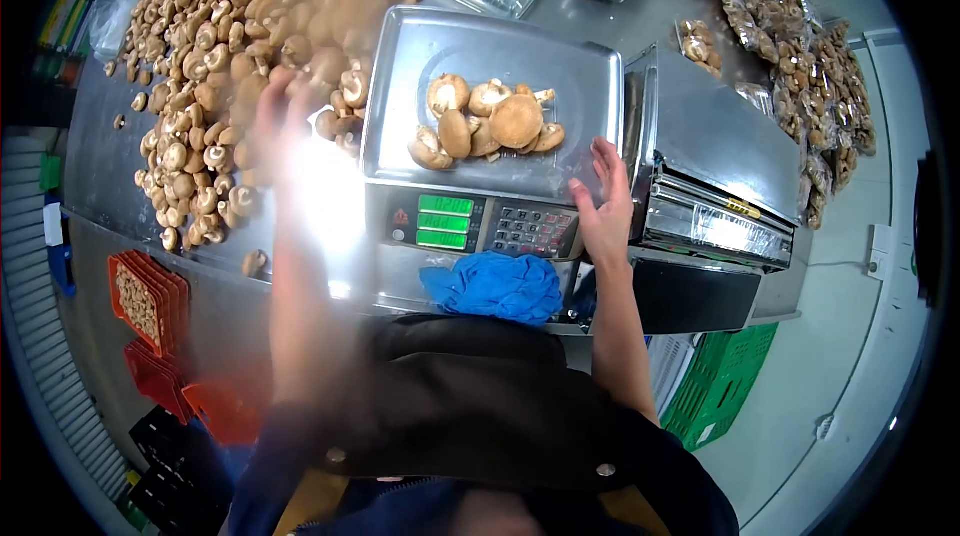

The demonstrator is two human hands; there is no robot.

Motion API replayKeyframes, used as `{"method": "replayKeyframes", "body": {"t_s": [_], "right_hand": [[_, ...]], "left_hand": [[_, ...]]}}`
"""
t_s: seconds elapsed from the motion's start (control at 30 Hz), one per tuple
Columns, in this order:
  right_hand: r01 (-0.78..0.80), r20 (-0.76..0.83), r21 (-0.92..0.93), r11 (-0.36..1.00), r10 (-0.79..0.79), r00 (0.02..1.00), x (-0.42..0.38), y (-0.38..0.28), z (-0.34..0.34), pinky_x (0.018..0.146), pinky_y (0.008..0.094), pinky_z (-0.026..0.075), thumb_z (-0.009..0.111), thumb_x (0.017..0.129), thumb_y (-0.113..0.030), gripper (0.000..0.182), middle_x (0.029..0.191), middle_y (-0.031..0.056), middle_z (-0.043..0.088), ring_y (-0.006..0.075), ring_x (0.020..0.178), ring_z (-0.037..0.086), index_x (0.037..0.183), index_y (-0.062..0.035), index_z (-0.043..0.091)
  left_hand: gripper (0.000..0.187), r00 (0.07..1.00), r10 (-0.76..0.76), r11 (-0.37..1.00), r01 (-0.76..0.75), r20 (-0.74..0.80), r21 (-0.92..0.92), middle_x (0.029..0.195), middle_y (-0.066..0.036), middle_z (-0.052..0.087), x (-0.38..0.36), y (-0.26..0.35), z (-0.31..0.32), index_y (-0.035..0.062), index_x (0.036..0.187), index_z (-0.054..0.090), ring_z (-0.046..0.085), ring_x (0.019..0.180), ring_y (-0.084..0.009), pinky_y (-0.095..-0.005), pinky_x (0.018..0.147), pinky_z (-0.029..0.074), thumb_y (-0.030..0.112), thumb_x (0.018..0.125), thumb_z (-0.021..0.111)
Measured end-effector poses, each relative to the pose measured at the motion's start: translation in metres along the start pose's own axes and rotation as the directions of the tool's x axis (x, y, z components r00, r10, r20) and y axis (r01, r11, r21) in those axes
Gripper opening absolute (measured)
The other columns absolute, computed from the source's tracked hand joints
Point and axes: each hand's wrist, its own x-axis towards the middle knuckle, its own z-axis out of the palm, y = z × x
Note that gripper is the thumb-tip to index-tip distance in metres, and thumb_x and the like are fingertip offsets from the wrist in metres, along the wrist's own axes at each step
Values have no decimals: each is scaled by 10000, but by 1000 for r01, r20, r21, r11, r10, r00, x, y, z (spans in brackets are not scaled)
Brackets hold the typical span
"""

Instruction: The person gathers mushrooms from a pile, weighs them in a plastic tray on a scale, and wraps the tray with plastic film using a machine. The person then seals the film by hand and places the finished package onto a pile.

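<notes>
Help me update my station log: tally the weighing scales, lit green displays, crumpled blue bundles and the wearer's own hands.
Weighing scale: 1
Lit green displays: 3
Crumpled blue bundle: 1
Wearer's own: 2 (left hand, blurred, and right hand)
Total: 7

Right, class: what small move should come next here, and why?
Probably the left hand should pick from the loose mushroom pile: it is blurred but close beside that pile, while the scale pan bears only a small mushroom cluster.
</notes>
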Motion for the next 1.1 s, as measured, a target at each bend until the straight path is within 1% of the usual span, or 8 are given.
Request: {"method": "replayKeyframes", "body": {"t_s": [0.07,0.2,0.4,0.6,0.73,0.93,1.0,1.1], "right_hand": [[14,-16,14,1000,-14,1000,-1,1,2,1050,405,369,629,833,-92,557,1324,191,485,291,1234,479,1332,25,410],[39,-22,45,998,-38,999,4,-6,14,1045,401,370,578,894,-170,507,1323,202,480,301,1240,475,1326,36,409],[138,-44,-5,990,-138,989,29,-27,24,1050,392,341,480,947,-367,558,1334,214,457,318,1253,452,1327,35,406],[203,32,-140,969,-200,979,62,-33,65,1052,415,318,440,944,-460,550,1342,199,459,354,1241,442,1314,-54,461],[240,162,-308,920,-198,967,64,-31,76,1040,426,328,445,944,-438,523,1331,212,465,390,1227,436,1288,-48,486],[163,-18,-122,979,-166,986,66,-32,44,1031,408,353,540,916,-410,600,1339,240,447,371,1235,450,1335,-2,405],[-91,11,-131,987,93,996,56,-41,17,998,410,393,558,894,-465,675,1321,256,460,364,1199,493,1345,9,393],[-383,171,-118,916,398,901,57,-34,14,990,398,410,543,847,-598,854,1294,274,487,347,1173,526,1363,53,347]], "left_hand": [[336,992,-116,909,128,-56,397,1037,-96,621,-18,-17,-46,-23,1135,598,594,834,-150,-255,760,487,179,871,646],[367,996,77,798,-35,-45,602,1067,-139,610,-71,-120,-118,-34,1169,573,577,920,-216,-343,839,467,159,864,638],[522,979,134,956,-168,155,238,1431,-180,366,-82,-24,-39,17,1347,427,300,1355,-323,-428,1080,303,233,888,550],[533,770,420,812,-555,481,179,1364,-169,443,-52,28,75,118,1278,525,347,1311,-365,-466,1060,281,332,803,637],[389,752,301,881,-454,586,131,1285,-192,529,-40,5,104,43,1116,639,516,1179,-311,-384,980,408,304,828,626],[559,868,247,946,-312,431,86,1266,-178,540,-37,8,86,34,1295,497,502,1194,-292,-370,1009,384,348,852,632],[591,923,35,938,-163,384,306,1133,-178,599,-39,10,56,-17,1294,476,606,1014,-253,-339,873,483,352,863,640],[630,719,-415,909,305,558,283,917,-143,632,-47,17,39,-87,1260,473,626,666,-162,-267,555,503,345,848,674]]}}
